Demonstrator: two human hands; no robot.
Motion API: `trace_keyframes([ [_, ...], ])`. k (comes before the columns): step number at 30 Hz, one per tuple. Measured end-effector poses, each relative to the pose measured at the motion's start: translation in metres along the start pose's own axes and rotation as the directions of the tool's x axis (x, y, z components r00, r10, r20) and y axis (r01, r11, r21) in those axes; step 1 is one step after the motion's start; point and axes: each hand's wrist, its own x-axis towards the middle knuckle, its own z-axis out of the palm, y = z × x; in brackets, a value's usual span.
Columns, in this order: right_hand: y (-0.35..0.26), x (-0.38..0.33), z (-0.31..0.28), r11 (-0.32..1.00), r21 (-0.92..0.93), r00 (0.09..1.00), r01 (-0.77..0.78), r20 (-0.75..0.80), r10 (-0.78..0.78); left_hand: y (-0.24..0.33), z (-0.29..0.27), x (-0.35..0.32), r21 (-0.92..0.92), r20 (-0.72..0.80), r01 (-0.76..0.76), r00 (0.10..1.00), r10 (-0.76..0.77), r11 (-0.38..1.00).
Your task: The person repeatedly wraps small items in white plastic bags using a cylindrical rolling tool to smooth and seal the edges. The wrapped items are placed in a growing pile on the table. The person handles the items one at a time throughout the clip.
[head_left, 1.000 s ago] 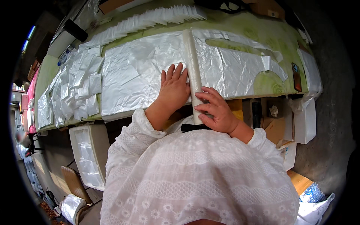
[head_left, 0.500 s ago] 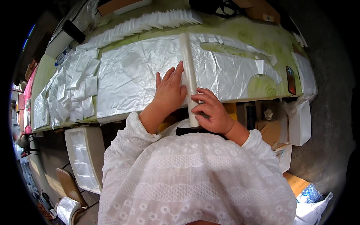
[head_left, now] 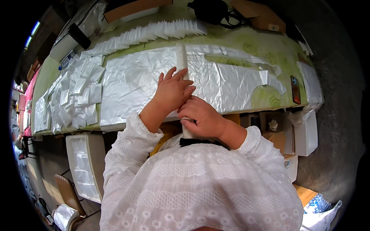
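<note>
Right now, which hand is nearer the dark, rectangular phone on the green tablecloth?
Right. The right hand, on the long white roll, lies left of the phone; the left hand is farther left.

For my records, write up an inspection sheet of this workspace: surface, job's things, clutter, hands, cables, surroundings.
Surface: green table, partly covered by plastic.
Job's things: silvery sheet spread flat but creased; pale roll lying across it, pointing away from the person.
Clutter: packets heaped at left; packet row beyond the sheet; phone at right; black bag and cardboard at the far side.
Hands: left hand over the roll, fingers spread; right hand curled over its near part, firmness of grip unclear.
Cables: nothing seen.
Surroundings: chair and bin at lower left; white box below the table's right end.
</note>
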Motion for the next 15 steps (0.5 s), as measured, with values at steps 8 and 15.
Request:
trace_keyframes([
  [8, 0.081, 0.011, -0.034, 0.705, -0.571, 0.895, -0.42, -0.388, 0.22, -0.012, -0.019, -0.056, -0.208, -0.056, 0.133, 0.988, -0.147, 0.969],
  [15, 0.117, 0.07, -0.047, 0.531, -0.527, 0.726, -0.663, -0.28, 0.629, -0.023, -0.016, -0.072, -0.265, -0.133, 0.145, 0.974, -0.185, 0.953],
])
